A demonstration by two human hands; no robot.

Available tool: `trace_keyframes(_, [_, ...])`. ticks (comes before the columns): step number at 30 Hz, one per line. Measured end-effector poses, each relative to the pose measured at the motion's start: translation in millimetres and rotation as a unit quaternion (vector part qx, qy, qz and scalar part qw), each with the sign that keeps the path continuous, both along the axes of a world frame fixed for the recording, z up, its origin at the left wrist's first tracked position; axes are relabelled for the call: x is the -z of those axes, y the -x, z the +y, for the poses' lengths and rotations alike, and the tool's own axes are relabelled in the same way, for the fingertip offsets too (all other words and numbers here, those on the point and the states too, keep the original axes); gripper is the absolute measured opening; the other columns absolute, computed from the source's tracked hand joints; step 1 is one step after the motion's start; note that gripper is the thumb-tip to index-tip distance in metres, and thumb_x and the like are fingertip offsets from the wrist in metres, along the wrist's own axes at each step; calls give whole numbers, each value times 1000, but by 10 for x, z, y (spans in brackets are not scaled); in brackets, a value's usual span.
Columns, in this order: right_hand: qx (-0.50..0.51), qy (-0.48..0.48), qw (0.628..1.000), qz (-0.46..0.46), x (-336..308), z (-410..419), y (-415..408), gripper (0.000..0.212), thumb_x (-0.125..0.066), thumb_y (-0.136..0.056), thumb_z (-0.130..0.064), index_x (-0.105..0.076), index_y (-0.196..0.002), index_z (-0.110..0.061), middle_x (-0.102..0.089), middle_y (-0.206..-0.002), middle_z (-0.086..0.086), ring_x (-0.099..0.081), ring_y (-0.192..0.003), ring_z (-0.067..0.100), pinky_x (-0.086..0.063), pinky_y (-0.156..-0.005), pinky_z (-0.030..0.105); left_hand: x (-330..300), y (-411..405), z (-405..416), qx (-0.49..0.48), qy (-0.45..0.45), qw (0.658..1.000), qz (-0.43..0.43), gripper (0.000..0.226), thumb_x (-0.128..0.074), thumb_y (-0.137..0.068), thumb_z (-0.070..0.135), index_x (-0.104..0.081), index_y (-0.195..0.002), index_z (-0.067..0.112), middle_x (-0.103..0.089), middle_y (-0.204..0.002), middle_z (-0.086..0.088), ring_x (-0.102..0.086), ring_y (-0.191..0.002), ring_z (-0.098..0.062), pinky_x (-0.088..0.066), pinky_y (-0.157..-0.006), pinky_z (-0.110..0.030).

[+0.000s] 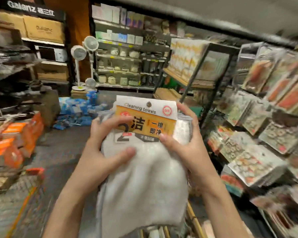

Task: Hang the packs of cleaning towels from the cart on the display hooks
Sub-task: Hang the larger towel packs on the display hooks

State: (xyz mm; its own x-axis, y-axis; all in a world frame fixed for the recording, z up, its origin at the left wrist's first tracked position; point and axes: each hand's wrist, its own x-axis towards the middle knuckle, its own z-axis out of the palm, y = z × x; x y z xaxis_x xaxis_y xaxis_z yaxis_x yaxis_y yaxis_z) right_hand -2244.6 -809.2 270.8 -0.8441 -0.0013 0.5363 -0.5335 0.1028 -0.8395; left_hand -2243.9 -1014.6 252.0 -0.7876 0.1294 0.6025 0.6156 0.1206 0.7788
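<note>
Clearance, aisle: both my hands, left [108, 141] and right [184, 134], taken up by the pack of cleaning towels [143, 152], which blocks the middle of my view. Right side: display rack [265, 127] crowded with hanging packets, faces overlapping, little gap between them. Ahead right: black-framed shelf unit [206, 69], loaded. Left side: orange packs [15, 143] stacked along the floor edge. Ahead: blue bundles [76, 110] and standing fans [83, 54] close the far end. Open floor [62, 152] between left stacks and me
</note>
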Motion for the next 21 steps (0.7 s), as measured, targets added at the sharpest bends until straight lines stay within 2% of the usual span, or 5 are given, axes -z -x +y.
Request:
trace_keyframes(3, [79,-11,997,7,35,481,-295,70,-79,-67,-24,-47,-126,-43,-58,-126,-12,-58,-116,10,-49,-97,32,-1,-60,498,67,-5,998,11,51,-70,-62,42,-58,-110,56,-53,-123,-3,-50,-114,8,-34,-96,-4])
trace_keyframes(6, [150,-11,989,-5,86,873,-637,70,-79,-67,-30,-45,-127,-46,-57,-129,-12,-57,-118,13,-46,-100,42,13,-140,922,141,-9,990,-2,51,-70,-61,41,-59,-110,52,-51,-123,-9,-53,-111,8,-35,-91,-2])
trace_keyframes(12, [292,-18,955,-47,113,1381,-1402,77,-83,-65,-38,-42,-130,-47,-60,-126,-12,-60,-114,13,-49,-94,46,69,-344,1620,296,-6,955,-26,55,-77,-61,29,-60,-108,53,-56,-119,15,-53,-116,2,-38,-98,-10])
trace_keyframes(17, [406,3,912,-68,125,1519,-1928,83,-83,-59,-41,-39,-129,-53,-55,-133,-9,-56,-119,19,-50,-94,44,60,-470,2062,410,8,911,-40,51,-69,-60,42,-59,-107,57,-55,-117,21,-50,-116,6,-34,-91,-2])
trace_keyframes(21, [472,21,879,-71,97,1520,-2328,81,-84,-58,-37,-43,-125,-54,-61,-125,-14,-61,-113,10,-54,-82,24,45,-615,2337,483,25,874,-49,52,-69,-59,44,-58,-107,59,-54,-115,28,-49,-119,-2,-38,-98,-19])
